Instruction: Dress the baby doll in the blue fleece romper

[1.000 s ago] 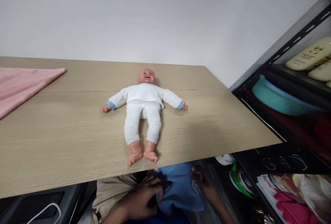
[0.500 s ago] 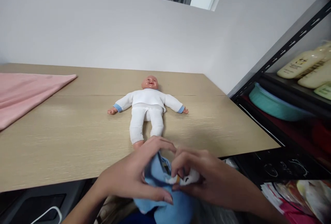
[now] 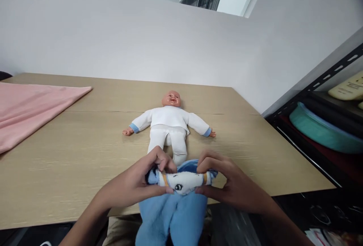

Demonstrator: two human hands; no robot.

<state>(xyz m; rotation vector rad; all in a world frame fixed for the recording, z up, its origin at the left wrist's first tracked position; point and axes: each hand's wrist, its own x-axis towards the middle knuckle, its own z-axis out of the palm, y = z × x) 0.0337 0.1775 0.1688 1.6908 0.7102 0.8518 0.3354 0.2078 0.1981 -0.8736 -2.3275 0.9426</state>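
Light blue baby pants point(image 3: 172, 215) hang from both of my hands at the table's front edge, legs downward. Their waist carries a white patch with a printed eye and orange bands. My left hand point(image 3: 141, 179) pinches the waistband's left side between thumb and fingers. On the opposite side my right hand point(image 3: 221, 178) grips the waistband the same way, and the darker blue inside shows between them. Just beyond, a baby doll point(image 3: 170, 119) lies on its back with arms spread, in a white top and white pants with blue cuffs. Its feet are hidden behind my hands and the blue pants.
A pink cloth point(image 3: 34, 109) lies on the left of the wooden table point(image 3: 85, 170). To the right, a black shelf rack point(image 3: 312, 94) holds a teal basin point(image 3: 326, 130) and a cream-coloured bottle point(image 3: 348, 87). A white wall point(image 3: 141, 41) rises behind the table.
The blue pants, bunched and turned sideways before, now face me with the waistband stretched between my hands. My hands have moved apart, and the view has shifted slightly.
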